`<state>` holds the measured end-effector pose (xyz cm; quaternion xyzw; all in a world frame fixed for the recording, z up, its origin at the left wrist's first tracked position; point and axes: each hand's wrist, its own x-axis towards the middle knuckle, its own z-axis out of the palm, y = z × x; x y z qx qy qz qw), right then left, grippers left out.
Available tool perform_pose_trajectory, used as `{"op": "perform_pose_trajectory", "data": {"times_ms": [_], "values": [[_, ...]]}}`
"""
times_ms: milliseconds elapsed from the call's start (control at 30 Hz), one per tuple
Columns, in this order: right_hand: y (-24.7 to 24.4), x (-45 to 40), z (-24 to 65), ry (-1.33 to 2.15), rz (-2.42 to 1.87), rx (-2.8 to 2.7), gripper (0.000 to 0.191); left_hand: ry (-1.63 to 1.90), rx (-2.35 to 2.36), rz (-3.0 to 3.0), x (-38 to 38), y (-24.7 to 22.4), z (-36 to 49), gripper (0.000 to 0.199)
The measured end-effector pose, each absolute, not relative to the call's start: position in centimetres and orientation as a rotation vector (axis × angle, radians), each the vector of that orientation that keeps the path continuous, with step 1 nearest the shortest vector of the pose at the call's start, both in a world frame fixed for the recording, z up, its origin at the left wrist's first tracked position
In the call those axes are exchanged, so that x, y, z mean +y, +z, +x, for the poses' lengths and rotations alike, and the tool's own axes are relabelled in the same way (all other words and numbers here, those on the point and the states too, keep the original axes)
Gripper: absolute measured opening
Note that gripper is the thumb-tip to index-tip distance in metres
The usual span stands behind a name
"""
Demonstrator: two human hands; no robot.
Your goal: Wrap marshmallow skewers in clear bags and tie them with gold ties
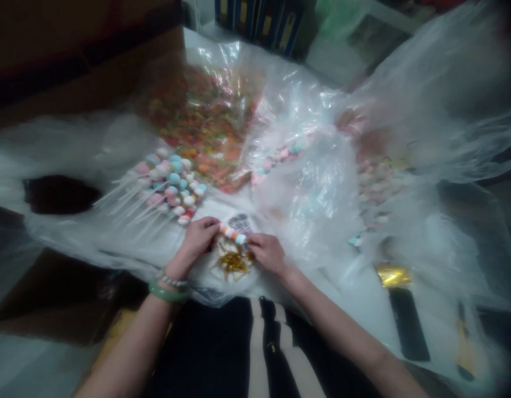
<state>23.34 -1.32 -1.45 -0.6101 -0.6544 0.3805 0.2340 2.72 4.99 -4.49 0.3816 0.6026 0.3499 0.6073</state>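
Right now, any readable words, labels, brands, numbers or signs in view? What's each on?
None legible.
Dark patch, possibly print, on the white surface just beyond the candy skewer: too blurred to read.
Spines of the upright binders: pale label-like areas, too small and blurred.
Cardboard box: dark band and reddish marks, no lettering I can make out.

A short, straight row of soft candies (232, 234), pink, white and orange with pale blue and white toward its right end, is held at both ends, the pieces packed close together, its right end lower in view.
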Motion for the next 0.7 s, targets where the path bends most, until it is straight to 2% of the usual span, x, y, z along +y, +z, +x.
{"op": "perform_pose_trajectory", "data": {"times_ms": [200, 500, 700], "values": [[-0.6, -1.1, 22.8, 1.173, -1.622, -1.606, 0.013, 0.703, 1.417, 0.953, 4.9, -3.8, 2.4, 0.024], [-0.6, -1.2, 22.3, 1.25, -1.653, -1.555, 0.011, 0.823, 1.329, 0.861, 4.5, -3.7, 2.2, 0.025], [-0.4, -1.5, 21.7, 1.214, -1.744, -1.548, 0.013, 0.877, 1.342, 0.774, 3.8, -3.1, 2.6, 0.037]]}}
